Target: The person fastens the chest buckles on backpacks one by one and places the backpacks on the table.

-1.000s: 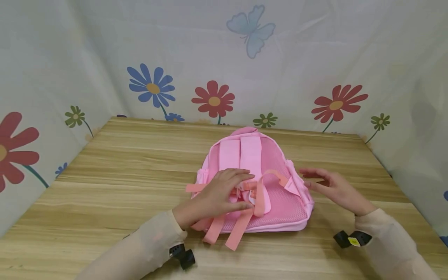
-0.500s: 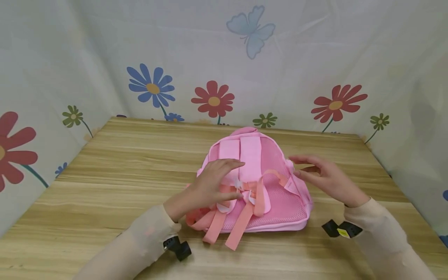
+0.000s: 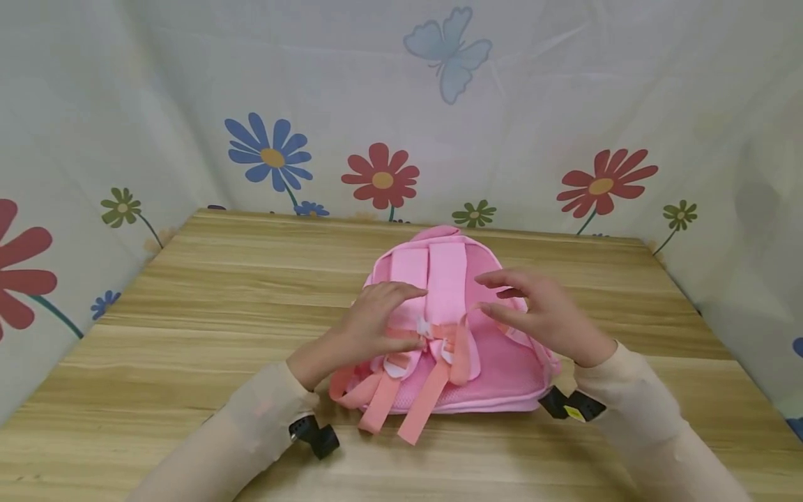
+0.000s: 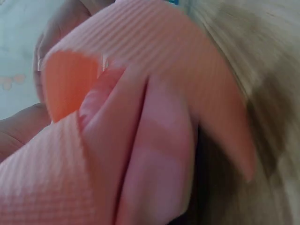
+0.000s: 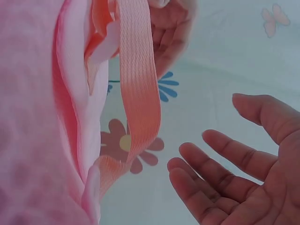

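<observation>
A pink child's backpack (image 3: pixel 508 380) lies on the table, its mesh back panel facing up and coral webbing straps (image 3: pixel 422 411) hanging over its lower edge. My left hand (image 3: pixel 370 324) hovers over the bag's left side, fingers extended and thumb apart, close to a small white buckle (image 3: pixel 424 328). Over the right side is my right hand (image 3: pixel 542 314), its fingers loosely spread and holding nothing. The right wrist view shows that hand's palm (image 5: pixel 253 183) apart from a looped coral strap (image 5: pixel 140 84). Webbing (image 4: pixel 154 51) hides most of my left hand in the left wrist view.
The wood-grain table (image 3: pixel 207 307) extends around the bag on all sides. A white curtain (image 3: pixel 521 90) printed with flowers and a butterfly stands behind and beside it. Both beige sleeves (image 3: pixel 633 404) carry black wrist cameras (image 3: pixel 314 436).
My right hand has moved left from beside the backpack to over its right side. The left hand has drawn back left and up from the straps, uncovering the buckles. The bag stays in place.
</observation>
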`<state>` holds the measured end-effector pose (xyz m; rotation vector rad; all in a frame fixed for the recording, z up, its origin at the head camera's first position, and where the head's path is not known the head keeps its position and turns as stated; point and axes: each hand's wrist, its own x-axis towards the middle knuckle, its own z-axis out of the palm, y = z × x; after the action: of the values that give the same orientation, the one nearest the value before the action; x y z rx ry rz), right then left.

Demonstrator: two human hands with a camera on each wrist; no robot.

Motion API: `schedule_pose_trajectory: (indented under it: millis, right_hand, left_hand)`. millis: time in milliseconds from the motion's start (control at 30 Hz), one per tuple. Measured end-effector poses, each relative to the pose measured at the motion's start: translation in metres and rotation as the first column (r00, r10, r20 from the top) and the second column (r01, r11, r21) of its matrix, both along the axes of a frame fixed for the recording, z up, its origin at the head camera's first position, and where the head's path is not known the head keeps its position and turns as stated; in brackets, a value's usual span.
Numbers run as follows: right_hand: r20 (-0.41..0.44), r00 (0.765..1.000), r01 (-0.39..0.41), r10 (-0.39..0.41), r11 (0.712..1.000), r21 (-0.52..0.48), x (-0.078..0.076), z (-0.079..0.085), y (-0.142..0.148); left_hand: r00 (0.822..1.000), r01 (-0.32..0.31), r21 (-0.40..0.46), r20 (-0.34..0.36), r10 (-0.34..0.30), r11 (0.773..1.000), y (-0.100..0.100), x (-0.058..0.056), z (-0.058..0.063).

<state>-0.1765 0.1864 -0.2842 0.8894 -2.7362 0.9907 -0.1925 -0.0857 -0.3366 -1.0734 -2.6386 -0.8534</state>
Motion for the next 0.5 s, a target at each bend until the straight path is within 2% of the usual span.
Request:
schedule_pose_trajectory:
  millis: [200,500]
  right_hand:
    - [0.002,1.0,-0.013,0.013,0.996,0.092,0.008,0.0,-0.011]
    - [-0.058,0.996,-0.055,0.064,0.988,0.144,0.026,0.005,-0.034]
  left_hand:
    - [1.0,0.005,-0.024,0.008,-0.005,1.0,-0.002,-0.004,-0.007]
    - [1.0,0.015,-0.046,0.009,-0.014,0.999,-0.003,-0.01,-0.019]
